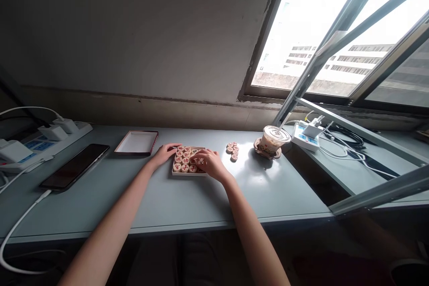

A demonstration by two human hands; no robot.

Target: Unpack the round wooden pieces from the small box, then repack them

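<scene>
A shallow box (189, 174) lies on the desk, holding rows of round wooden Chinese chess pieces (184, 168) with red characters, and at least one with a dark character. My left hand (163, 153) is at the box's left side, its fingers around the far left corner. Over the right part of the box, my right hand (212, 164) has its fingers bent down on a chess piece (201, 161). That hand hides the pieces beneath it. Right of the box, several loose chess pieces (234, 158) lie close together on the desk.
An open box lid (136, 138) lies at the left back. Farther left are a phone (74, 167) with a white cable and a power strip (80, 129) with chargers. A lidded drink cup (272, 141) stands in a carrier at right, near a metal frame (310, 69) and another power strip (305, 137).
</scene>
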